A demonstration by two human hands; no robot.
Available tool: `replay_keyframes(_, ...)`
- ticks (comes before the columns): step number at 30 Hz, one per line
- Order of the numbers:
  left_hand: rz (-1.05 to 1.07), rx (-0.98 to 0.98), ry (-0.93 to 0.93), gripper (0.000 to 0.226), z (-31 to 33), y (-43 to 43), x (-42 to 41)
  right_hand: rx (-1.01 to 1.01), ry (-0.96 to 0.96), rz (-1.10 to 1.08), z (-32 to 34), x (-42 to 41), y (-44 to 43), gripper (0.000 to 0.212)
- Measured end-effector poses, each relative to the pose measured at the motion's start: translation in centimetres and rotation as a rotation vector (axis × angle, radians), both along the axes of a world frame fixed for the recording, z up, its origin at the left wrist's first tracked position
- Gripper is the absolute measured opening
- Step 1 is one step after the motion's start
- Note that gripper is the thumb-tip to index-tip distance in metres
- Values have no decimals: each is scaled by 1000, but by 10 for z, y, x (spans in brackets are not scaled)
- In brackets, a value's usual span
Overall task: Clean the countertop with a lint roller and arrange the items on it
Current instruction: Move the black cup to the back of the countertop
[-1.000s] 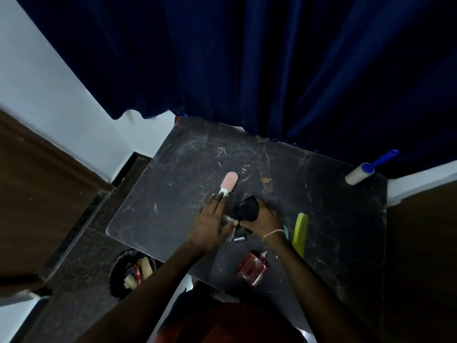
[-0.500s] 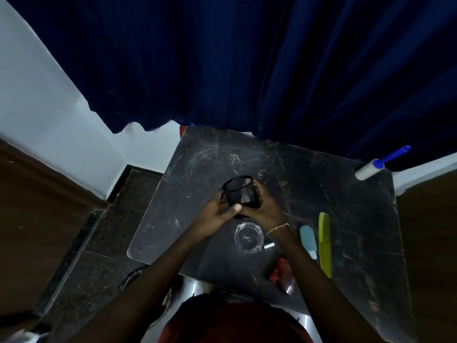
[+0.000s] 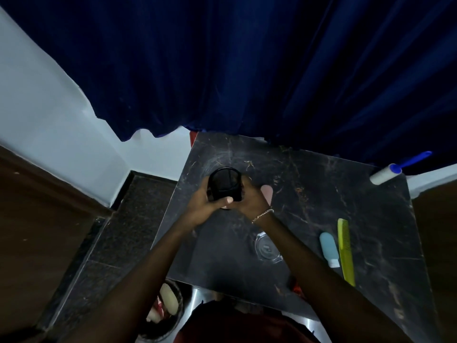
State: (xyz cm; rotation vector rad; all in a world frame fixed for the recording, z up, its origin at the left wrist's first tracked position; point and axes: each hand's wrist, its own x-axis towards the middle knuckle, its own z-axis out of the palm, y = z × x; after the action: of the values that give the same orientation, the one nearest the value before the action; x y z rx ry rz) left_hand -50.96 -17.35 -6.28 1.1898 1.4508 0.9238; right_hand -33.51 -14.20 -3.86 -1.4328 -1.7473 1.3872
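Observation:
A black mesh cup (image 3: 224,184) is held upright over the far left part of the dark marble countertop (image 3: 321,209). My left hand (image 3: 202,204) grips its left side and my right hand (image 3: 249,201) its right side. A pink tube (image 3: 267,193) peeks out just right of my right hand. The lint roller (image 3: 388,173), white with a blue handle, lies at the far right corner. A clear glass dish (image 3: 267,248) sits under my right forearm. A blue tube (image 3: 329,248) and a green comb (image 3: 345,251) lie side by side on the right.
A dark blue curtain (image 3: 247,70) hangs behind the countertop. A round bin (image 3: 165,310) with items in it stands on the floor at the near left. Something red (image 3: 295,285) shows at the near edge beside my right arm.
Both hands have carried the mesh cup from the middle of the countertop toward the far left. The glass dish stays behind near the front, and the pink tube shows again.

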Motion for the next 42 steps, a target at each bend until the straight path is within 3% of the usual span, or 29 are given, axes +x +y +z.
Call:
replay_keyframes(10, -59, 22, 73, 80, -19, 63, -30, 8, -170, 22, -19, -36, 70, 81)
replay_keyframes(15, -55, 53, 99, 83, -22, 108, -44, 22, -242, -29, -26, -53, 120, 69)
replay_keyframes(17, -49, 47, 102, 85, -27, 126, -48, 10, -285, -24, -31, -60, 143, 75)
replay_keyframes(21, -42, 44, 176, 85, -45, 166, -60, -46, -278, 2, -46, -75, 181, 86)
replay_keyframes(32, -99, 50, 151, 103, -86, 226, -79, -92, -289, -29, -92, -87, 237, 72)
replay_keyframes(42, -67, 3, 230, 108, -111, 235, -81, -122, -324, -3, -103, -88, 248, 83)
